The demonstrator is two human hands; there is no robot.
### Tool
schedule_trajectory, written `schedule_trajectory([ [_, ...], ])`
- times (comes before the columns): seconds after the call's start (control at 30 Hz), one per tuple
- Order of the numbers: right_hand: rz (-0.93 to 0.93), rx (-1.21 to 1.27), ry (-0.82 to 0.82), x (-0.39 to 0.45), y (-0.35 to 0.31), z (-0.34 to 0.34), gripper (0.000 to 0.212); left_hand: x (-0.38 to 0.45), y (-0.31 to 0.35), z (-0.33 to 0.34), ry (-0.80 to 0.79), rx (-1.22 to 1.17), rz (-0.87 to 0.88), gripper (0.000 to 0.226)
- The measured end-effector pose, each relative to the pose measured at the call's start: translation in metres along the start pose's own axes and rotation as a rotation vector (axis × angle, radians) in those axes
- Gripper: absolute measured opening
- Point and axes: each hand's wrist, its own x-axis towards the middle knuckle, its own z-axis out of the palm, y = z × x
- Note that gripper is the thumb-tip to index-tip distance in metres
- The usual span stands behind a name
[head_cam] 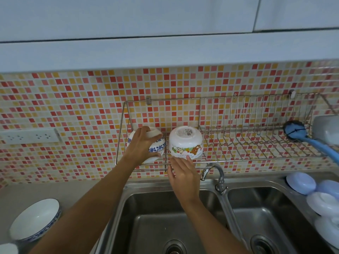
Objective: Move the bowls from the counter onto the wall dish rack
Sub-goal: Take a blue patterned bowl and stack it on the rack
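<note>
**Steel rack, two bowls going on upside down**

Steel wire rack (238, 143) hangs on the tiled wall, far side of the double sink (165, 217). Two bowls sit at its left end, both mouth down.

Left hand (141, 145): grip closed over the blue-patterned bowl (157, 145), fingers wrapped across its foot and near side. The bowl looks tilted; cannot tell if it rests fully on the wires.

Right hand (180, 173): grip open, holding nothing. Fingertips (188, 158) touch the lower rim of the cartoon bowl (185, 143), which stands inverted on the rack just right of the blue one.

Still on the surface, near left: a wide blue-rimmed bowl (34, 219), upright, well apart from the rack. Judged: task partly done, at least this one left to move.

Risks, as judged:
- The two bowls are very close. Settling the blue one could nudge the cartoon bowl sideways.
- The near edge of the rack is low. A rim perched on that rail could slide forward and drop into the sink below.
- The tap (214, 173) stands just beneath the rack; a hand drawn back carelessly might knock it.
- Letting go of the tilted bowl before its rim lies flat could let it roll.
</note>
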Motion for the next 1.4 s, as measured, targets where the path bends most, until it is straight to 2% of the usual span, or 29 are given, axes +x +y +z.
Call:
schedule_trajectory([
  [0.2, -0.012, -0.007, 0.007, -0.001, -0.002, 0.001, 0.025, 0.000, -0.004, 0.005, -0.008, -0.031, -0.015, 0.075],
  [0.4, -0.102, -0.027, -0.004, -0.001, 0.008, 0.000, 0.026, 0.001, -0.006, 0.005, -0.037, -0.073, -0.033, 0.079],
  [0.63, -0.058, 0.012, 0.064, -0.003, 0.003, 0.002, 0.026, 0.001, -0.009, 0.010, -0.017, -0.094, -0.031, 0.080],
  [1.0, -0.031, 0.036, 0.078, 0.001, 0.002, 0.003, 0.028, 0.002, -0.013, 0.015, -0.019, -0.114, -0.013, 0.076],
  [1.3, -0.039, 0.040, 0.095, 0.001, 0.003, 0.002, 0.025, -0.001, -0.009, 0.012, 0.016, -0.167, -0.042, 0.068],
  [1.4, -0.035, 0.047, 0.090, 0.001, 0.002, 0.002, 0.024, -0.003, -0.008, 0.011, 0.040, -0.216, -0.125, 0.060],
])
